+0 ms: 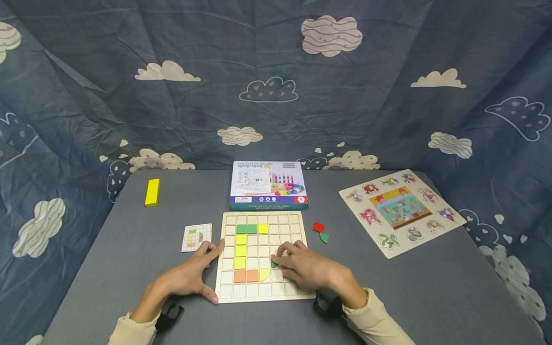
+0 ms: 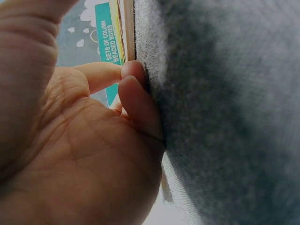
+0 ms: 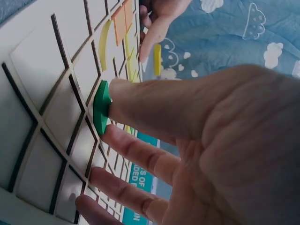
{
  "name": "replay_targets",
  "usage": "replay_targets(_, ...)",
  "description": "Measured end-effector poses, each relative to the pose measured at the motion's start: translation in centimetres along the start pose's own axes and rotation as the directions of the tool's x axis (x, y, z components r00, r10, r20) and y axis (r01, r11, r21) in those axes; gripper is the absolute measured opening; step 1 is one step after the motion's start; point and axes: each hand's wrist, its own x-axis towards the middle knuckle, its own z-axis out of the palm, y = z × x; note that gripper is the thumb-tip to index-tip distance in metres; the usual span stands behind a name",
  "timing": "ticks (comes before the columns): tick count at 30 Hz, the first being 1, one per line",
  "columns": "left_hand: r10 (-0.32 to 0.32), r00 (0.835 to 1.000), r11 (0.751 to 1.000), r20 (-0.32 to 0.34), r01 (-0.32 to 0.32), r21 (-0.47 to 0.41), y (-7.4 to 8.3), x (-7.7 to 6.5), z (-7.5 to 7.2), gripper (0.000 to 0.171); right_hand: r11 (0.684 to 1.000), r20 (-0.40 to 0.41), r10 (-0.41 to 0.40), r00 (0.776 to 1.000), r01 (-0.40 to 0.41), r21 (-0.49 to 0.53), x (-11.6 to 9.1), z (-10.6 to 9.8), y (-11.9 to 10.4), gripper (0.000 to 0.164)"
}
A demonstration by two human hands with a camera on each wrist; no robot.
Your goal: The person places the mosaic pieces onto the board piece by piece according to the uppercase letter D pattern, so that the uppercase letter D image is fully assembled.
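A pale wooden grid board lies flat on the grey table. My left hand rests beside it, thumb at the near left corner and fingertips against the left edge. With thumb and index finger, my right hand pinches a green quarter-round tile at a cell right of the board's middle; the hand partly covers it. Green square tiles and a yellow square tile fill a far row. Below are yellow squares in a column, then orange squares and a yellow quarter-round tile.
A small pattern card lies left of the board. To the right are a red tile and another green quarter-round tile. Behind stands a flat box. A yellow block and an animal picture board lie farther out.
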Motion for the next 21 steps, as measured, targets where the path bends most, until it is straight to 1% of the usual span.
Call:
replay_targets(3, 0.005, 1.0, 1.0, -0.002, -0.005, 0.004, 0.0, 0.0, 0.0, 0.134, 1.0, 0.004, 0.001, 1.0, -0.001, 0.027, 0.2, 0.0, 0.3, 0.044)
replay_targets(7, 0.001, 1.0, 1.0, 0.005, -0.001, -0.003, 0.0, 0.0, -0.1, 0.134, 0.991, 0.004, 0.028, 1.0, -0.028, 0.131, 0.5, -0.3, 0.8, 0.045)
replay_targets(10, -0.006, 1.0, 1.0, 0.003, 0.006, -0.007, 0.1, 0.0, -0.1, 0.134, 0.983, -0.042, 0.054, 0.998, -0.046, 0.18, 0.4, -0.8, 1.6, 0.044)
replay_targets(14, -0.018, 1.0, 1.0, 0.0, 0.018, -0.004, 0.2, 0.0, -0.2, 0.135, 0.979, -0.104, 0.094, 0.99, -0.074, 0.188, 0.0, -1.5, 3.0, 0.044)
replay_targets(17, -0.032, 0.999, 0.999, 0.004, 0.032, 0.001, 0.2, 0.0, -0.1, 0.135, 0.978, -0.134, 0.127, 0.983, -0.101, 0.185, -0.4, -1.8, 4.1, 0.043)
replay_targets(21, -0.036, 0.999, 0.999, 0.004, 0.036, -0.003, 0.1, 0.0, -0.1, 0.135, 0.974, -0.191, 0.139, 0.972, -0.099, 0.206, -0.7, -2.0, 5.9, 0.042)
